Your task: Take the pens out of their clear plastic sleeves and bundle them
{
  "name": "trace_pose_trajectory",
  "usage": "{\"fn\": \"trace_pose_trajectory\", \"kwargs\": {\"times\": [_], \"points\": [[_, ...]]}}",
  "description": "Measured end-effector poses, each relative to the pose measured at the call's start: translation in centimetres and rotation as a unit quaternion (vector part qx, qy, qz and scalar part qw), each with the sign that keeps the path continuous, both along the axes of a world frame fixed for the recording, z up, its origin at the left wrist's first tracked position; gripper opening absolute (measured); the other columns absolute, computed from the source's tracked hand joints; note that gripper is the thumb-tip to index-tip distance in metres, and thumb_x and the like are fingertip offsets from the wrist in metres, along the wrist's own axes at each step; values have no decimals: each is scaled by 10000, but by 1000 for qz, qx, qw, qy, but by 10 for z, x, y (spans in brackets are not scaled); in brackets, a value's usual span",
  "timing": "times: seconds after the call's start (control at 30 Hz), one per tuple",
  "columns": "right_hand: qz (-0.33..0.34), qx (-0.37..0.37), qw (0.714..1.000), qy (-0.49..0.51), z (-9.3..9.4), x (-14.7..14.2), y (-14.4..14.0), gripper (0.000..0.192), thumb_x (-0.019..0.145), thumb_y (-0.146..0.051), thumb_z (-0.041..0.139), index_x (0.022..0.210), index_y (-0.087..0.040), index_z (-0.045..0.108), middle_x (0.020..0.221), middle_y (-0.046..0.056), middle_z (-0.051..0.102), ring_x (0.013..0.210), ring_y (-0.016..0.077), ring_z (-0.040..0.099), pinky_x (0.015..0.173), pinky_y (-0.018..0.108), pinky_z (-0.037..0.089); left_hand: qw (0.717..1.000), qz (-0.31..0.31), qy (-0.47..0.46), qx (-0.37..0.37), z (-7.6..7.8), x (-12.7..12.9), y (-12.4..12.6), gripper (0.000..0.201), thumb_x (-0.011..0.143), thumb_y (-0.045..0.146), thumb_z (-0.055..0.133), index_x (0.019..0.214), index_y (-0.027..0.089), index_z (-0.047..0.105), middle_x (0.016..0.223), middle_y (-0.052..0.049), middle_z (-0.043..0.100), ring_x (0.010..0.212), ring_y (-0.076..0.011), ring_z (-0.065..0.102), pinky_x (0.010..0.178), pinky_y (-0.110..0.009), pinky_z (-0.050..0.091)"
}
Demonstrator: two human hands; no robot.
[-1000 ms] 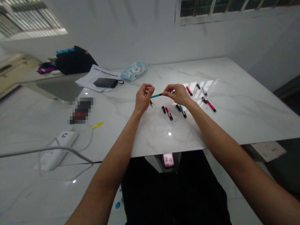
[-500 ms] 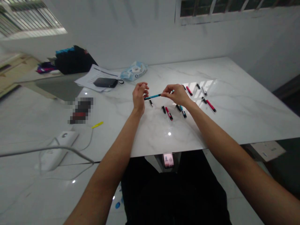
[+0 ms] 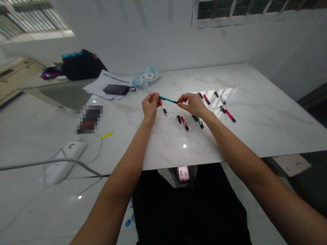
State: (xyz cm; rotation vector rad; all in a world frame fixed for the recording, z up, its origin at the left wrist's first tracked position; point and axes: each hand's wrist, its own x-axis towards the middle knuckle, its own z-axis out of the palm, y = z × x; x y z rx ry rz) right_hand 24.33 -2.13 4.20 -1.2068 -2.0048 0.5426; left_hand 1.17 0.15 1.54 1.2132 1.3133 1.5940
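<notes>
A blue pen barrel with black ends (image 3: 168, 99) is stretched between my two hands above the table. My left hand (image 3: 151, 106) pinches its left end with thumb and fingertips, while the fingertips of my right hand (image 3: 191, 102) close on the right end. Just under my left hand lies a slim white piece with a black, silver-tipped end (image 3: 165, 111), partly hidden by the fingers. Nearer to me are a red and black pen part (image 3: 184, 123), a black pen cap (image 3: 178, 119) and a blue and black pen part (image 3: 200, 122).
More pen parts, including a red barrel (image 3: 230, 115) and a grey one (image 3: 223, 99), lie at the right. At the back are a wipes packet (image 3: 146, 78), papers (image 3: 93, 85) and a black pouch (image 3: 116, 89). A white power strip (image 3: 65, 163) with cables sits left.
My left fingers have turned and now pinch the pen's left end, which has risen, so the pen slopes down to the right. More of the slim white piece below shows.
</notes>
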Motion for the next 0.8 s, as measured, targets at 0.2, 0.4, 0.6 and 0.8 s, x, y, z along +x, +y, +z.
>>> {"fn": "trace_pose_trajectory", "kwargs": {"times": [0.2, 0.4, 0.6, 0.8], "points": [[-35, 0, 999, -29, 1, 0, -1, 137, 934, -240, 723, 994, -202, 840, 959, 75, 816, 889, 221, 697, 906, 381, 527, 941, 97, 324, 0, -6, -23, -3, 184, 1026, 458, 670, 1025, 281, 718, 939, -53, 733, 909, -232, 694, 840, -341, 530], [-100, 5, 995, -27, -5, 3, 5, 143, 932, -241, 728, 988, -176, 843, 933, 91, 821, 843, 219, 705, 880, 380, 543, 844, 29, 526, -99, -7, -21, -16, 222, 949, 429, 714, 1115, 287, 755, 1129, -112, 731, 1097, -324, 681, 984, -432, 511], [-109, 1, 991, -75, -9, -8, 12, 157, 939, -199, 715, 1014, -164, 847, 988, 108, 833, 907, 244, 738, 917, 389, 556, 845, -4, 530, -66, -6, -10, -20, 232, 975, 330, 649, 1166, 295, 777, 1125, -99, 754, 1112, -310, 692, 1003, -434, 515], [-108, -20, 980, -166, 0, -28, 19, 175, 932, -133, 701, 1003, -157, 860, 1031, 171, 830, 1031, 334, 753, 996, 464, 575, 837, -14, 543, -58, -7, -2, -24, 272, 919, 423, 754, 1129, 254, 798, 1136, -142, 755, 1058, -341, 709, 949, -457, 537]]}}
